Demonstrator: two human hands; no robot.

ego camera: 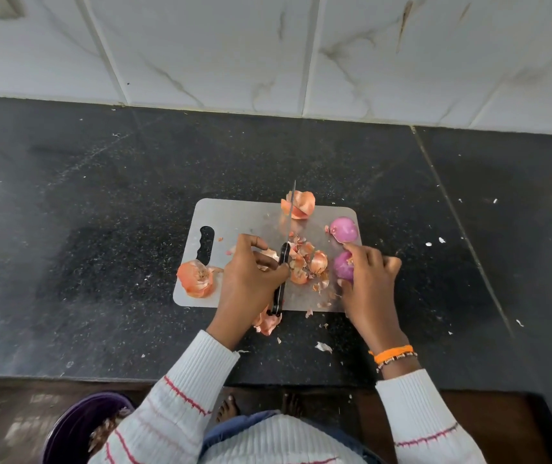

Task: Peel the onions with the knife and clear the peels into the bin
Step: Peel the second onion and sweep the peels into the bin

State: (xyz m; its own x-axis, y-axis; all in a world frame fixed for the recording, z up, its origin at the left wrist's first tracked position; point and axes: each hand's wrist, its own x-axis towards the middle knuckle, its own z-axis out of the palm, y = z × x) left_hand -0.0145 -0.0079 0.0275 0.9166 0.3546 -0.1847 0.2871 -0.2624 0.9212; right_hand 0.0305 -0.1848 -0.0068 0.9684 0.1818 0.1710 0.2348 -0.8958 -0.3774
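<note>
Left hand (251, 279) gripped black-handled steel knife (283, 262), long axis running 12 to 6 o'clock. Right hand (370, 283) cupped peeled purple onion (344, 267) at 3 o'clock of blade, near. Papery orange peels (308, 262) lay between, on grey cutting board (234, 219) on bench. Purple bin (77, 426) sat at 7 o'clock, nearer left hand.

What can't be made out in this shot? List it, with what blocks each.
Head view:
- Near onion: mostly covered by the right hand, so remaining skin can't be judged.
- Knife: the left hand covers part of the handle; the blade is seen edge-on.
- Bin: cut off by the bottom edge and the left sleeve; contents blurred.
- Far onion: underside hidden.
</note>
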